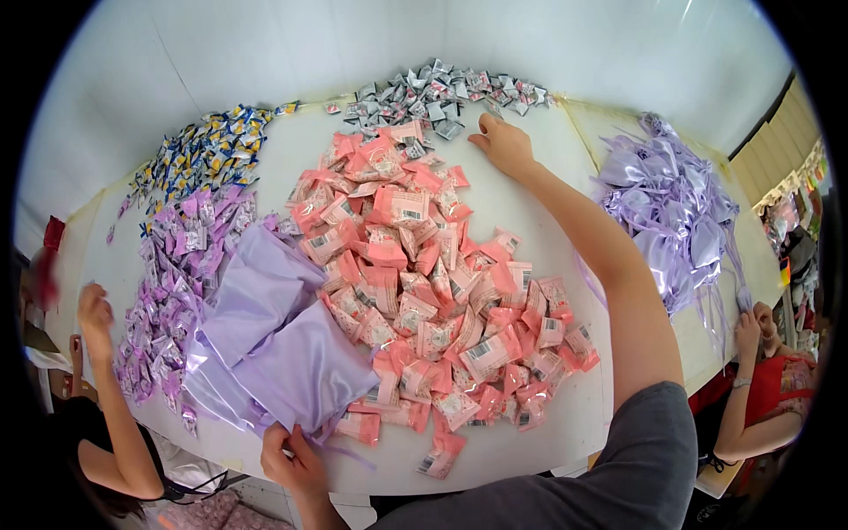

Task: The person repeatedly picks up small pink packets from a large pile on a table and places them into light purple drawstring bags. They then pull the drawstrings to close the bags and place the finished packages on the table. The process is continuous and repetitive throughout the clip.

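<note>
The left hand (294, 459) is at the near edge of the white bench (583, 415), fingers pinched shut on the gathered mouth of a lilac satin pouch (305, 371). The pouch is smooth and glossy and lies flat, its thin ribbon trailing to the right. More pouches (261, 296) of the same fabric lie stacked just beyond it, overlapping.

The right hand (502, 144) reaches far across the bench, palm down. Its fingers are loosely curled and rest on the bare surface at the near edge of the grey sweets (437, 95); whether they grip one cannot be told.

Between the two hands spreads a broad heap of pink sweets (433, 291) in crinkled, pillow-shaped wrappers with crimped ends. Left of the pouches lies a strip of smaller purple sweets (172, 274), and beyond that a patch of blue and yellow sweets (208, 150). On the right sits a loose mound of empty satin bags (671, 212), shiny and creased, with ribbons hanging over the bench edge.

Another person's arm (110, 389) rests at the left edge, and a second person's hand (749, 329) at the right.
</note>
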The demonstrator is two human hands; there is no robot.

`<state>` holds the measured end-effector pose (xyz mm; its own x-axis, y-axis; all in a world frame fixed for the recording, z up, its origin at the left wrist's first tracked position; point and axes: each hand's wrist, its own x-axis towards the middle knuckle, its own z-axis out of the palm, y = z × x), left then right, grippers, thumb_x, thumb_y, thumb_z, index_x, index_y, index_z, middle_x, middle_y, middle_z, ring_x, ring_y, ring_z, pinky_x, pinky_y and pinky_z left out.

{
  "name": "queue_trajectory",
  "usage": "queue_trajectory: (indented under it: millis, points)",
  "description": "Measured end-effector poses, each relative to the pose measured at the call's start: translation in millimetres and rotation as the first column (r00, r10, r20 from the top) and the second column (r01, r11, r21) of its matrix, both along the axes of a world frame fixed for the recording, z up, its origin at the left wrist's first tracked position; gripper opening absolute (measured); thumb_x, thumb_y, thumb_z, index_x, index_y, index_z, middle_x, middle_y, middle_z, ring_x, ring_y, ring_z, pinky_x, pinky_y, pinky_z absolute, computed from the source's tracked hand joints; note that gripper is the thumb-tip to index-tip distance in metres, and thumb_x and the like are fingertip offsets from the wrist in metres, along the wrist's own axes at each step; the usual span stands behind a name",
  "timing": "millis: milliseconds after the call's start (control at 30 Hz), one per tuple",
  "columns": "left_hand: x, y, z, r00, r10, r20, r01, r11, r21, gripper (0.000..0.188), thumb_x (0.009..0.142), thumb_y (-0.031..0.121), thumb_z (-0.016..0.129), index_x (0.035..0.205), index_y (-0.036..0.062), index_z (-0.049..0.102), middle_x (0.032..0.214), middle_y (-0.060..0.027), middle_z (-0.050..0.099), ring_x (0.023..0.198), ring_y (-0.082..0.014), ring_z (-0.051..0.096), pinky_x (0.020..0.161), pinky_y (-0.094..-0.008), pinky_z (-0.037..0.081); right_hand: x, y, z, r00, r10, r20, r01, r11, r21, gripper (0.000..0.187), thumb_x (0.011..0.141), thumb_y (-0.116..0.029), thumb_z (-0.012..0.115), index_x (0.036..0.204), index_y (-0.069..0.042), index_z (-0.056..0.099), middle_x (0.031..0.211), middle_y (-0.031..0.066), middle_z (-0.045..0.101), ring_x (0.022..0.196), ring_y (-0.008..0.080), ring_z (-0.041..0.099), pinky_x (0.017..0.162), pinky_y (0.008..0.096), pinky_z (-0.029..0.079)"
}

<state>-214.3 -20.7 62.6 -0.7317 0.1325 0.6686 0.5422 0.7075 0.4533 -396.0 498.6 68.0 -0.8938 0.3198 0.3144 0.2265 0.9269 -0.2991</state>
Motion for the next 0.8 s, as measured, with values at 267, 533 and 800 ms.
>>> queue_trajectory:
  millis: [267,533,800]
  points:
    - [-11.3,9.8,3.2,0.995,0.037,0.096,-0.048,0.993,0.112,0.006,0.083,0.000,0.059,0.084,-0.0018,0.054,0.068,-0.0135,0.054,0.053,-0.0238,0.049,0.049,-0.0320,0.039,37.3,-42.8,-1.8,0.934,0.358,0.021,-0.358,0.930,0.082,0.030,0.084,-0.033,0.061,0.095,-0.006,0.053,0.082,0.0114,0.061,0.072,0.0226,0.057,0.064,0.0353,0.044]
    - [-43.5,47.4,168.7,0.849,-0.518,-0.107,0.500,0.852,-0.155,0.014,0.079,-0.004,0.056,0.092,-0.0004,0.060,0.079,-0.0152,0.059,0.070,-0.0334,0.058,0.059,-0.0349,0.046,118.0,-72.8,85.3,0.961,0.020,-0.274,-0.273,-0.039,-0.961,0.027,0.079,-0.002,0.056,0.106,-0.003,0.049,0.092,0.0166,0.060,0.055,0.0065,0.041,0.042,0.0194,0.030]
    - [75.5,39.8,217.1,0.525,-0.835,0.164,0.663,0.280,-0.694,0.022,0.064,0.008,0.065,0.085,0.0121,0.061,0.068,-0.0017,0.048,0.060,-0.0184,0.052,0.048,-0.0291,0.041,341.9,-222.8,215.2,0.772,0.607,-0.186,-0.348,0.159,-0.924,0.036,0.072,-0.002,0.048,0.104,0.002,0.064,0.064,0.0044,0.057,0.043,0.0067,0.043,0.038,0.0212,0.029]
